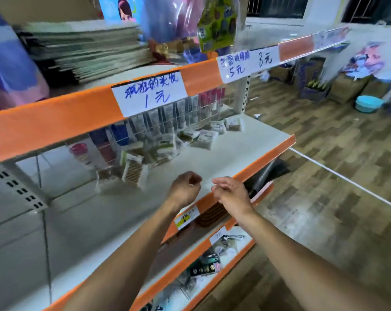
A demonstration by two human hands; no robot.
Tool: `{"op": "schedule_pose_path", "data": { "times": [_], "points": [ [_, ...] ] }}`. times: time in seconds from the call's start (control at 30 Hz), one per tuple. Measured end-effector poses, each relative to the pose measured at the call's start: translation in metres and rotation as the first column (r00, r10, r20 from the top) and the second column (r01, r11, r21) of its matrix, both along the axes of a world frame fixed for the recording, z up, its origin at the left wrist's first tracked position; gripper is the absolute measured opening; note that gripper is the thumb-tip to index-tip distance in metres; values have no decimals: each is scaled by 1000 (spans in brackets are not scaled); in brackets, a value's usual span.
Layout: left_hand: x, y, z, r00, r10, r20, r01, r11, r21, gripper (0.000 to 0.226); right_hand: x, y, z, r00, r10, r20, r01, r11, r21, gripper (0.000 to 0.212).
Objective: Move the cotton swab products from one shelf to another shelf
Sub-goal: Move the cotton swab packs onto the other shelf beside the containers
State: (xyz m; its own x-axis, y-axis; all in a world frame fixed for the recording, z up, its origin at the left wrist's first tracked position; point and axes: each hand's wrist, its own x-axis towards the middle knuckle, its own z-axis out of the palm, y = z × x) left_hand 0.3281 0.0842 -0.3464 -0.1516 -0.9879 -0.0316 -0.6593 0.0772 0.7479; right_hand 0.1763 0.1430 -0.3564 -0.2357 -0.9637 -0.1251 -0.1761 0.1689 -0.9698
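Left of centre frame, cotton swab packets [135, 171] stand and lean in a loose cluster on the white middle shelf [212, 160], with more flat packets [203, 138] scattered toward centre right under hanging goods. Just right of the upright packets, in the lower middle of the frame, the left hand [185, 189] hovers above the shelf front with its fingers [194, 179] curled in on an empty palm. Beside it, the right hand [231, 195] hangs over the orange shelf edge [253, 167], its fingers [221, 182] loosely bent, thumb and forefinger close together; motion blur leaves it unclear whether anything thin is pinched there.

The risks from here appear modest but real. The upright packets lean on one another, so pulling one could topple its neighbours. A reach deeper along the shelf may snag the hanging goods. Slippery wrapping could let a packet slide off the edge onto the lower shelf [214, 245] at the bottom middle of the frame, or on to the wood-pattern floor [324, 198] at right.
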Motion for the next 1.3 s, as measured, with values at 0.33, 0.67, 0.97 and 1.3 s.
{"op": "schedule_pose_path", "data": {
  "times": [0.33, 0.67, 0.97, 1.3],
  "points": [
    [-28, -51, -9, 998, 57, -29, -55, 997, 53, 23, -59, -65, -5, 997, 67, -27, -66, 997, 36, 18],
    [-106, -99, -12, 967, 253, -21, -251, 967, 47, 25, -165, -162, -12, 970, 205, -129, -205, 979, 17, 15],
    [-165, -128, -17, 847, 531, 20, -531, 846, 41, 23, -240, -236, -10, 858, 402, -319, -428, 904, -13, 17],
    [-172, -152, -24, 732, 682, -5, -681, 732, 25, 46, -267, -299, -13, 917, 266, -297, -279, 960, -3, 43]
  ]
}}
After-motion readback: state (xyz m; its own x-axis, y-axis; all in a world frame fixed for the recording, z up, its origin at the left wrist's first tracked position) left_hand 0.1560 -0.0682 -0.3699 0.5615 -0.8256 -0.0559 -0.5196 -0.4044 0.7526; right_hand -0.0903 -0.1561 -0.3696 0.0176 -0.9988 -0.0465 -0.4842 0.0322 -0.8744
